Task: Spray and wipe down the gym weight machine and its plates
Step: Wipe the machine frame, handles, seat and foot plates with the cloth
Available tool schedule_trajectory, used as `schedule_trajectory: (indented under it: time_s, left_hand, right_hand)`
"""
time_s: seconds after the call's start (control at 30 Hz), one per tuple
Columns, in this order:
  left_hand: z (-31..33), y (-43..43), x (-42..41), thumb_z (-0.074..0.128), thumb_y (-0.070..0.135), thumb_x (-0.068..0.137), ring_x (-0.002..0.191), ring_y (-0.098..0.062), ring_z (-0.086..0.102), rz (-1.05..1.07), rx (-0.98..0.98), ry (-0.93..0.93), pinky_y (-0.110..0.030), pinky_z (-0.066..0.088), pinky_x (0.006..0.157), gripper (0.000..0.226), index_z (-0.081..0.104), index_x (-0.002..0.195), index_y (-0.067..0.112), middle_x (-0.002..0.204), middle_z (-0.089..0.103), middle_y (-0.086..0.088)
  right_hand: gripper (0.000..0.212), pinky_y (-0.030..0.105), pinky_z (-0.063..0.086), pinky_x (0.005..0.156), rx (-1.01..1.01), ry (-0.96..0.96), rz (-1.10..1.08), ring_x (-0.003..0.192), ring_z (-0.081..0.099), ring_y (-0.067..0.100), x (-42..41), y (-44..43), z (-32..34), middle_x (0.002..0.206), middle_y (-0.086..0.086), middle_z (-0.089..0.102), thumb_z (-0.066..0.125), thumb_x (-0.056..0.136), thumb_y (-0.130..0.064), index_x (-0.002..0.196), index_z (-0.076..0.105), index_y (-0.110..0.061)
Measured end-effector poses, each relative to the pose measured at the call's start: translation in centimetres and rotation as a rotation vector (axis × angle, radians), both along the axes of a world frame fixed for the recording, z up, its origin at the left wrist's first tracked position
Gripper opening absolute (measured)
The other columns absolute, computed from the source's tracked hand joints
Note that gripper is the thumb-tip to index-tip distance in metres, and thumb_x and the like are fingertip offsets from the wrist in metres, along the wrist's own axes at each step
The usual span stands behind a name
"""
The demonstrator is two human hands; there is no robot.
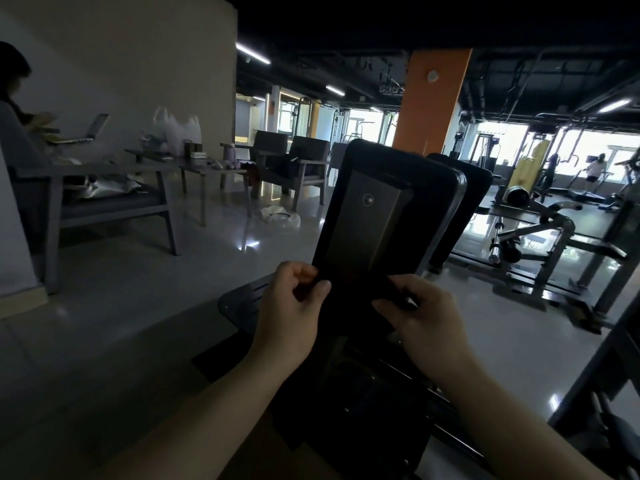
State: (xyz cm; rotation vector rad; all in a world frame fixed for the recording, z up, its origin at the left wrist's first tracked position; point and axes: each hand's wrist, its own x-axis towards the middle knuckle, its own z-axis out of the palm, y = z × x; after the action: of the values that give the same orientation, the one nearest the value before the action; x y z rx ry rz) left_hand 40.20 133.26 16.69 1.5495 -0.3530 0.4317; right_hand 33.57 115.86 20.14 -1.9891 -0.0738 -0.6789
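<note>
A black padded back rest (388,202) of the weight machine rises in front of me, with a grey metal bracket (367,216) bolted on its rear face. Both hands hold a dark cloth (356,306) stretched between them over the pad's lower end. My left hand (294,310) pinches its left edge between thumb and curled fingers. My right hand (419,313) grips the right edge. Below the hands the machine's dark frame (367,393) runs toward me. No spray bottle or weight plates of this machine are in view.
Grey armchairs and low tables (149,164) with bags stand at the left, where a person sits by a laptop (86,129). An orange pillar (433,102) stands behind the pad. Benches and racks (540,237) fill the right; another frame (602,386) is close at lower right.
</note>
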Motion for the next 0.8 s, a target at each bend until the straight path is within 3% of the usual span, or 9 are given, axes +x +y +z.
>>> schedule_trajectory:
  time_s: [0.07, 0.17, 0.3, 0.43, 0.57, 0.7, 0.73, 0.8]
  left_hand:
    - [0.6, 0.0, 0.1, 0.072, 0.018, 0.094, 0.094, 0.007, 0.063, 0.025, -0.008, -0.061, -0.008, 0.048, 0.076, 0.019, 0.060, 0.108, 0.024, 0.102, 0.066, 0.012]
    - [1.4, -0.2, 0.2, 0.073, 0.028, 0.093, 0.108, 0.006, 0.060, -0.118, 0.048, -0.072, -0.013, 0.051, 0.083, 0.040, 0.054, 0.127, 0.031, 0.120, 0.062, 0.016]
    - [2.4, -0.4, 0.2, 0.079, 0.026, 0.088, 0.120, 0.008, 0.053, -0.175, 0.081, -0.107, -0.009, 0.049, 0.089, 0.066, 0.044, 0.143, 0.036, 0.132, 0.055, 0.020]
    - [4.3, -0.9, 1.1, 0.079, 0.019, 0.088, 0.117, 0.004, 0.057, -0.037, -0.017, -0.261, -0.012, 0.049, 0.092, 0.056, 0.047, 0.129, 0.039, 0.128, 0.059, 0.015]
    - [6.5, -2.6, 3.6, 0.075, 0.019, 0.090, 0.112, -0.008, 0.057, 0.115, 0.011, -0.401, -0.028, 0.052, 0.093, 0.034, 0.057, 0.118, 0.024, 0.121, 0.056, 0.007]
    - [7.1, -4.2, 6.2, 0.072, 0.026, 0.086, 0.121, -0.024, 0.041, 0.361, 0.266, -0.435, -0.039, 0.041, 0.101, 0.023, 0.068, 0.108, 0.020, 0.127, 0.048, 0.000]
    - [7.1, -4.5, 6.5, 0.068, 0.027, 0.086, 0.120, -0.024, 0.043, 0.329, 0.261, -0.408, -0.042, 0.043, 0.100, 0.024, 0.069, 0.109, 0.020, 0.126, 0.049, 0.000]
    - [7.1, -5.2, 6.4, 0.054, 0.033, 0.087, 0.112, -0.021, 0.054, 0.218, 0.187, -0.363, -0.043, 0.052, 0.092, 0.033, 0.066, 0.115, 0.020, 0.119, 0.056, 0.000]
  right_hand:
    - [0.025, 0.008, 0.049, 0.066, -0.039, -0.046, -0.021, 0.077, 0.070, -0.002, 0.2, 0.6, 0.4, 0.083, -0.019, 0.074, 0.077, 0.086, -0.003, 0.092, 0.075, -0.027]
    - [0.025, 0.010, 0.051, 0.066, 0.066, -0.103, 0.018, 0.076, 0.071, -0.001, 0.6, 1.6, 1.6, 0.083, -0.016, 0.076, 0.076, 0.086, 0.001, 0.090, 0.076, -0.024]
    - [0.020, 0.031, 0.060, 0.078, 0.224, -0.100, 0.111, 0.088, 0.076, 0.016, 0.8, 1.9, 3.5, 0.092, -0.001, 0.079, 0.073, 0.089, 0.000, 0.096, 0.077, -0.019]
    - [0.016, 0.024, 0.060, 0.075, 0.074, -0.159, -0.017, 0.085, 0.074, 0.010, 1.5, 1.9, 5.2, 0.093, -0.004, 0.076, 0.076, 0.089, -0.007, 0.095, 0.077, -0.022]
    - [0.016, 0.015, 0.048, 0.094, -0.238, -0.235, -0.272, 0.109, 0.058, 0.008, 2.7, 1.5, 7.4, 0.106, -0.015, 0.056, 0.080, 0.086, -0.023, 0.101, 0.076, -0.024]
    - [0.030, 0.039, 0.043, 0.106, -0.439, -0.261, -0.356, 0.118, 0.044, 0.014, 3.4, 1.0, 8.4, 0.108, -0.016, 0.057, 0.080, 0.084, -0.028, 0.113, 0.073, -0.023]
    - [0.034, 0.037, 0.043, 0.107, -0.435, -0.263, -0.351, 0.119, 0.045, 0.015, 3.5, 0.7, 8.4, 0.112, -0.013, 0.056, 0.080, 0.084, -0.027, 0.117, 0.072, -0.022]
    - [0.036, 0.019, 0.041, 0.103, -0.397, -0.302, -0.338, 0.117, 0.050, 0.012, 3.7, -0.1, 8.3, 0.116, -0.011, 0.052, 0.080, 0.085, -0.018, 0.120, 0.072, -0.019]
